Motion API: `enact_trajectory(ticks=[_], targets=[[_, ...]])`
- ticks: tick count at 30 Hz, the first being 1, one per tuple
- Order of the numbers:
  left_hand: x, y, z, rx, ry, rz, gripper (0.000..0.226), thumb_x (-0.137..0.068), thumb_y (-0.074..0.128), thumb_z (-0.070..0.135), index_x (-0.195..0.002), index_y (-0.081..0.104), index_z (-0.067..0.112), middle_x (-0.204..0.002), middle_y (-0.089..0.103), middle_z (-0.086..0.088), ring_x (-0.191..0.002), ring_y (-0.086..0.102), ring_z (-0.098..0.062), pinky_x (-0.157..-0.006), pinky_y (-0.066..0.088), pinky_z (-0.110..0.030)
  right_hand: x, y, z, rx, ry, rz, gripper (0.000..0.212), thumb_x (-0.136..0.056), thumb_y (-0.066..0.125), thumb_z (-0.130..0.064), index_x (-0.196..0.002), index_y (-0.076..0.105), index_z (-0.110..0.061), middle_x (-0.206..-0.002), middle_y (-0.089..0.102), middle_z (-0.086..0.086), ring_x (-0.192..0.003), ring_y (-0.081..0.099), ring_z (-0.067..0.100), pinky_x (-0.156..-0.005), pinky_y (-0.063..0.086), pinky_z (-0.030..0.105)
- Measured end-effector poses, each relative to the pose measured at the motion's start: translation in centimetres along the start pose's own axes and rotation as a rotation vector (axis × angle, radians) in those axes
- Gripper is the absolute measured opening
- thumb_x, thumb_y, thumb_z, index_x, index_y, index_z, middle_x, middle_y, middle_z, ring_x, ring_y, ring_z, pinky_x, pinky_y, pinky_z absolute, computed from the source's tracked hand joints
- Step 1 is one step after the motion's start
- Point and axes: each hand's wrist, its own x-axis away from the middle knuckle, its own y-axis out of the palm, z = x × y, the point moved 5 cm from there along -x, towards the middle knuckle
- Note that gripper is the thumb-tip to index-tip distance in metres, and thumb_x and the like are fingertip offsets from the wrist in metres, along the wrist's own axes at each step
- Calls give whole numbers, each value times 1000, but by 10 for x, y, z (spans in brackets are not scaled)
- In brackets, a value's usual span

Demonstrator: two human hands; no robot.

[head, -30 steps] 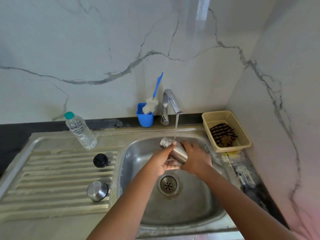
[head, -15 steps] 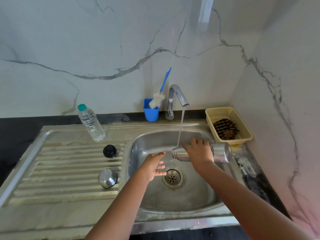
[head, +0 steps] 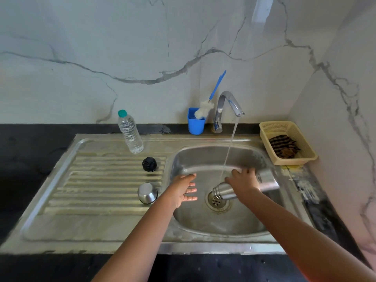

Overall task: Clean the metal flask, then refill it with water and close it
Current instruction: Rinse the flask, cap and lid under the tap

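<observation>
You see a silver flask (head: 225,191), blue cup (head: 195,124), black stopper (head: 149,164), beige basket (head: 306,159) (striped brown-black cloth (head: 282,146) inside), white grey-veined wall (head: 142,47)

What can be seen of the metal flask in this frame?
The silver metal flask looks like brushed steel, cylindrical with a ridged, narrower neck. It is uncapped and lies tilted, mouth lowest, pointing left and down toward the round sink drain, with its base raised toward the basin's right wall. The right hand grips it around the middle from above, hiding that part. The stream from the chrome tap falls to just beside the neck. The left hand is apart from it.
</observation>
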Motion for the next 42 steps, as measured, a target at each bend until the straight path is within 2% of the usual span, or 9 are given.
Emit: enact_trajectory(ticks=[7,12,17,21,25,29,33,37,42], targets=[[12,-20,-2,53,82,-17,13,-94,67,21,-101,60,13,-102,61,-13,-90,65,-26,-75,59,-38,7,-35,-10,-179,53,74,67,-87,66,-22,-142,31,-37,-143,36,7,-125,43,39,-103,31,55],[41,-42,29,36,287,-47,43,-86,75,17,-123,55,11,-119,64,-13,-102,66,-24,-77,60,-36,13,-110,-2,-971,-37,397,92,-66,85,-28,-141,32,-36,-131,51,-1,-110,54,21,-91,50,44],[81,-82,68,-185,568,-26,69,-72,87,16,-130,51,27,-128,59,-4,-118,59,-15,-93,53,-31,34,-190,-20,-1334,-256,614,90,-61,86,-20,-138,39,-26,-107,55,-6,-90,54,16,-74,43,29],[102,-112,91,-192,710,113,72,-70,88,12,-130,50,26,-125,62,3,-114,61,-9,-89,55,-24,28,-228,-60,-1384,-393,637,87,-53,84,-28,-127,38,-35,-103,63,-1,-92,60,23,-72,50,32],[104,-151,92,-129,765,300,67,-69,90,15,-124,55,30,-120,65,8,-107,66,-11,-85,57,-31,18,-249,-98,-1433,-473,646,78,-57,87,-15,-123,45,-21,-101,65,-1,-89,62,19,-76,54,37],[99,-186,81,-128,762,422,59,-69,89,18,-118,60,35,-116,66,9,-101,68,-10,-86,58,-34,-1,-256,-132,-1429,-476,615,88,-54,92,-20,-129,47,-16,-119,55,5,-105,54,21,-89,50,36],[89,-209,72,-183,759,500,55,-67,91,19,-107,62,45,-112,68,9,-103,69,-18,-90,57,-45,-20,-252,-159,-1466,-491,524,89,-53,94,-25,-128,49,-16,-121,58,3,-106,57,21,-90,50,34],[78,-225,60,-178,708,554,56,-69,89,12,-112,62,34,-112,69,4,-105,67,-19,-94,55,-47,-31,-249,-178,-1462,-535,487,80,-59,93,-18,-125,49,-11,-117,57,3,-98,54,16,-80,44,26],[67,-235,45,-160,665,571,56,-70,87,5,-116,61,23,-110,68,-3,-103,67,-22,-95,55,-46,-40,-243,-198,-1433,-530,464,79,-58,93,-20,-123,49,-11,-118,58,7,-100,57,21,-89,51,40]])
